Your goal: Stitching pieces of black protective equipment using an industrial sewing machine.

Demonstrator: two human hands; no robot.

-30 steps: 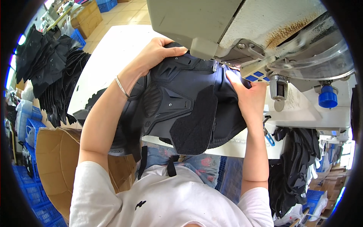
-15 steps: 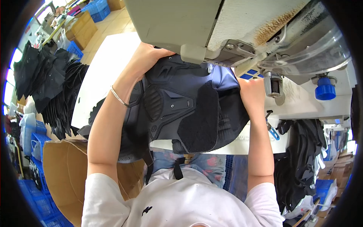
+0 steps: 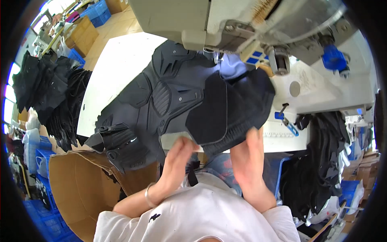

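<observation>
Mostly beyond left grip (image 3: 176,162) and right grip (image 3: 248,160), black padded piece (image 3: 180,105).

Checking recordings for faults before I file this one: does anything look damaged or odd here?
Yes: a brown, patchy stain on the pale sewing machine, at the top edge, stands out against its paint; rust or grime, I cannot tell. The black fabric piece shows no obvious tear.

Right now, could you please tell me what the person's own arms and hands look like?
The left hand is ungloved, with a thin, silver-toned bangle at its wrist. The right hand is also ungloved, with no bangle in sight on that side. Both arms have short, plain white sleeves.
</observation>
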